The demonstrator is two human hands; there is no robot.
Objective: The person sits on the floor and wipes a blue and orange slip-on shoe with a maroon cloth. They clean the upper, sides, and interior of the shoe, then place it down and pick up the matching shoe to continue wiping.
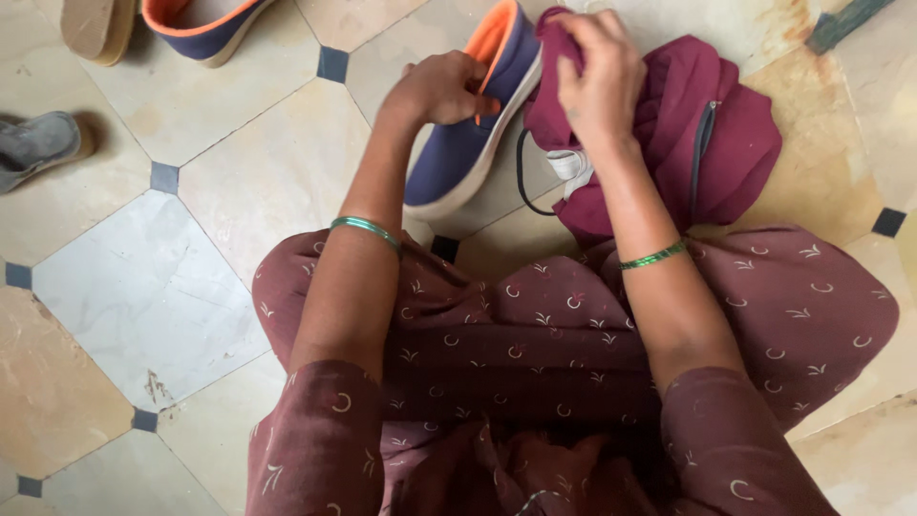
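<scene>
Left hand (pixel 441 88): curled at the collar of the shoe (pixel 471 119), fingers folded together and pinching the orange rim near its heel; the fingertips are tucked inside and cannot be seen.
Right hand (pixel 600 72): fingers bent and bunched tight on a fold of the cloth (pixel 712 143), pressing it against the shoe's right side (the thumb is hidden under the fabric).
Shoe: navy with an orange lining and a pale sole, on the floor just beyond the knees, tilted, toe pointing near-left; its heel end is partly covered by the cloth and the hands.
Cloth: maroon, crumpled, lying right of the shoe and touching it; a grey zip runs down it, and a white patch and a black cord loop (pixel 523 177) show at its near-left edge. What kind of garment or bag it is cannot be made out.
Bangles: a green one on the left wrist (pixel 366 229), another on the right wrist (pixel 653 256).
Lap: maroon printed fabric (pixel 535 334) fills the near part of the view and hides the legs.
Second shoe (pixel 201 24): same navy and orange, far left, cut off by the top edge.
Sandal (pixel 94 27): tan sole, far-left corner, mostly out of frame.
Grey shoe (pixel 36 145): at the left edge, only part visible.
Floor (pixel 153 296): pale tiles with small dark squares at the corners.
Green strip (pixel 845 24): far right corner, cut off, unclear what it is.
</scene>
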